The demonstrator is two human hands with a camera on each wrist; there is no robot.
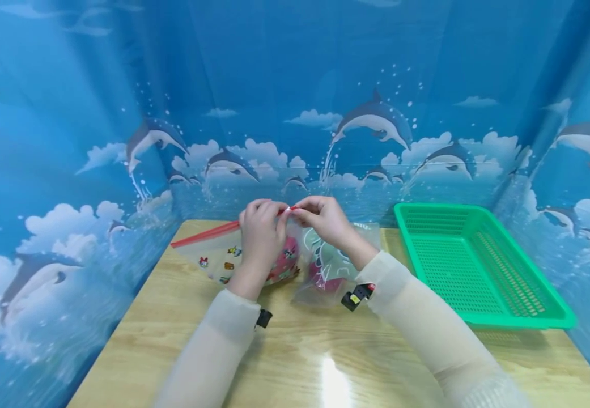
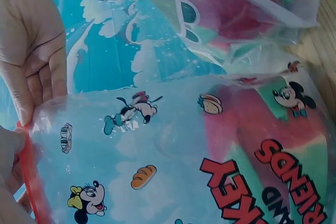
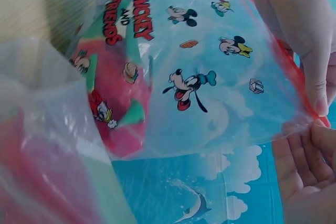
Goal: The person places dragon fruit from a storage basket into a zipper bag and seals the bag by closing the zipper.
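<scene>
A clear zip bag [image 1: 218,266] printed with cartoon characters hangs upright by its red zip strip [image 1: 208,233]. Inside it lie pink-red and green items [image 2: 247,119], their kind blurred by the plastic. My left hand [image 1: 261,241] pinches the strip near its right end between thumb and fingers. Close beside it, the right hand [image 1: 327,224] grips the very end of the strip, with the fingertips of both hands almost meeting. Just right of this bag stands a second clear bag [image 1: 338,258] with a white printed pattern and similar pink-red contents; neither hand holds it.
A green plastic basket [image 1: 483,317] with slotted sides sits at the right of the wooden table [image 1: 284,351]. Behind and beside the table hangs a blue curtain [image 1: 274,73] with dolphins on it. Small black cameras are strapped to both wrists.
</scene>
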